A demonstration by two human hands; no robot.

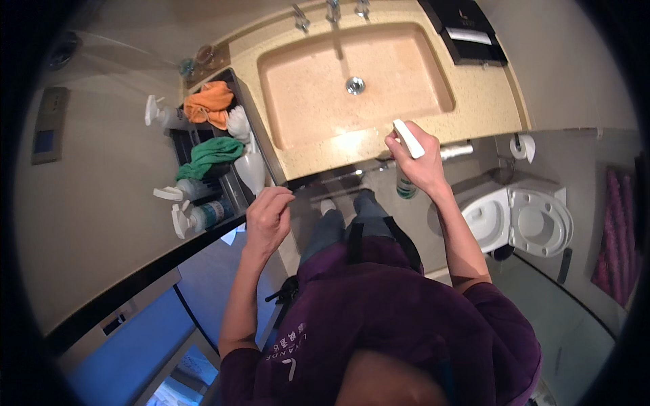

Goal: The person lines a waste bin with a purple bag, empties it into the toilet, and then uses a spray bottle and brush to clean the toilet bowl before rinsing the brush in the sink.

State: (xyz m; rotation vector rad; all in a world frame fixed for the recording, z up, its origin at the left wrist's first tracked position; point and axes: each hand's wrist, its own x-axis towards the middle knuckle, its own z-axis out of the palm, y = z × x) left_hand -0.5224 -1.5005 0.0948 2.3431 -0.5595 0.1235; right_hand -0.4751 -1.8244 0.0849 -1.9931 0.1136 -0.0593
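Note:
My right hand grips a spray bottle by its neck, below the white trigger head, at the front edge of the sink counter. Beyond it lies the rectangular sink basin with a metal drain. My left hand, its fingers curled, is at the near corner of a dark caddy. That caddy holds an orange cloth, a green cloth, a white brush, a white plastic tool and several spray bottles. Whether the left fingers touch the caddy I cannot tell.
Metal taps stand behind the basin. A black tissue box sits on the counter's right end. To the right are a toilet with its lid raised and a toilet paper roll on the wall. Two glasses stand at the back left.

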